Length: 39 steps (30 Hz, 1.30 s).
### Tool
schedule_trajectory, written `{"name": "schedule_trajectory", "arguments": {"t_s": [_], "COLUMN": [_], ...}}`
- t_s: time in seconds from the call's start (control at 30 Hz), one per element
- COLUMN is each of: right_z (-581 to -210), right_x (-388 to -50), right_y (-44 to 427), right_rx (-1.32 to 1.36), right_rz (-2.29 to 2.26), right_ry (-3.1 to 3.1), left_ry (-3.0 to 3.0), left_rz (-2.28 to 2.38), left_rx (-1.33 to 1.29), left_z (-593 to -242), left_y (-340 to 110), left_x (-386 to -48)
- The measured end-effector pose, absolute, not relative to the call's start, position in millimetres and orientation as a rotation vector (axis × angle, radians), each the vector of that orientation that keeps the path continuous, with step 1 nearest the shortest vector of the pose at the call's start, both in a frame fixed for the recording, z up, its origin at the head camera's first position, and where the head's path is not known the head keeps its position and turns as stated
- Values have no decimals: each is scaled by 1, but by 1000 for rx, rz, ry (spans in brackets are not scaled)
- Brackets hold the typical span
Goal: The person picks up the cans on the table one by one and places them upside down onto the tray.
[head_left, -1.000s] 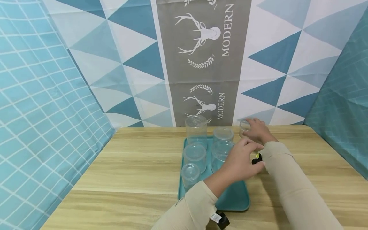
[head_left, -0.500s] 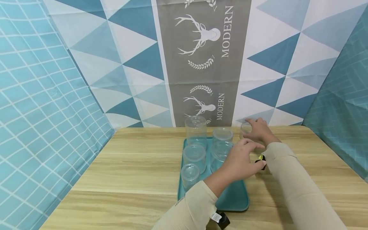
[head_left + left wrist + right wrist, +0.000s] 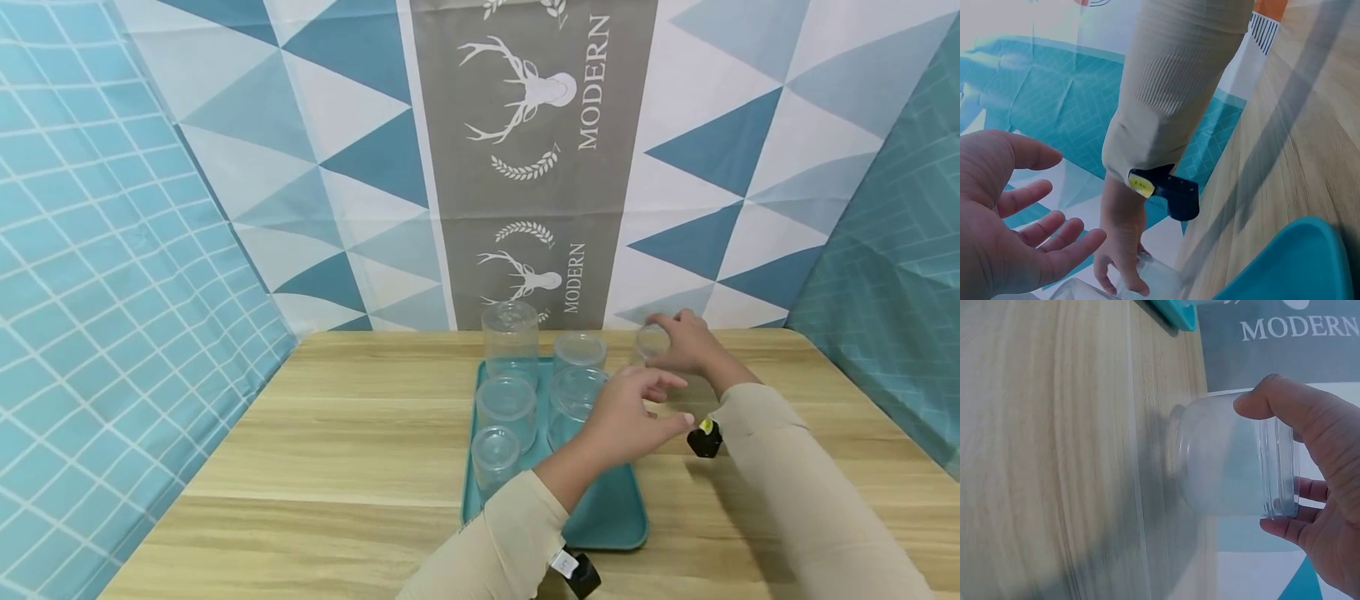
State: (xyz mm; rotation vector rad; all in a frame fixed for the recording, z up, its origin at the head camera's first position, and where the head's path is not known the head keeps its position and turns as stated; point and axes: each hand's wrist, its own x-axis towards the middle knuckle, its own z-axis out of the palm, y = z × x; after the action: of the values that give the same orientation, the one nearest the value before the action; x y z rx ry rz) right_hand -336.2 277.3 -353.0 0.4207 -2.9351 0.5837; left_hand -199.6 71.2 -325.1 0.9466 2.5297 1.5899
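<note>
At the back right of the table, my right hand (image 3: 690, 346) holds a clear jar (image 3: 1222, 456) near its ridged top end, thumb on one side and fingers on the other. In the right wrist view the jar's base is close to the wood; whether it touches, I cannot tell. My left hand (image 3: 626, 417) hovers over the right side of a teal tray (image 3: 607, 517), fingers apart and loosely bent around nothing. On the tray stand several clear jars, among them a tall one (image 3: 512, 337) at the back and a small one (image 3: 495, 458) in front.
Another wide jar (image 3: 573, 396) on the tray is partly behind my left hand. Patterned cloth (image 3: 525, 167) hangs right behind the table's back edge. Blue tiled cloth (image 3: 112, 250) hangs at the left. The wooden table (image 3: 322, 467) spreads around the tray.
My right hand has shifted a little to the right with the jar, farther from the tray. The left hand has stayed almost still over the tray.
</note>
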Motion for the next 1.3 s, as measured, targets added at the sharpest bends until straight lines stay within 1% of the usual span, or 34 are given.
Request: {"name": "schedule_trajectory", "arguments": {"t_s": [0.4,0.77,1.17,1.3], "right_z": [-342,-328,-308,-301], "right_x": [-315,-295,-273,-264], "right_y": [282,289,292,292], "right_rx": [564,598,674,717], "right_rz": [482,480,463,446], "right_ry": [-2803,-2734,-2634,-2593], "left_ry": [2213,1628,1320,1244], "left_rz": [1883,2222,2331,2343], "left_rx": [697,527,396,390], "left_z": [-326,-329,-328,-327], "left_y": [76,77,75,73], "left_x": [-200,-202,-204,-205]}}
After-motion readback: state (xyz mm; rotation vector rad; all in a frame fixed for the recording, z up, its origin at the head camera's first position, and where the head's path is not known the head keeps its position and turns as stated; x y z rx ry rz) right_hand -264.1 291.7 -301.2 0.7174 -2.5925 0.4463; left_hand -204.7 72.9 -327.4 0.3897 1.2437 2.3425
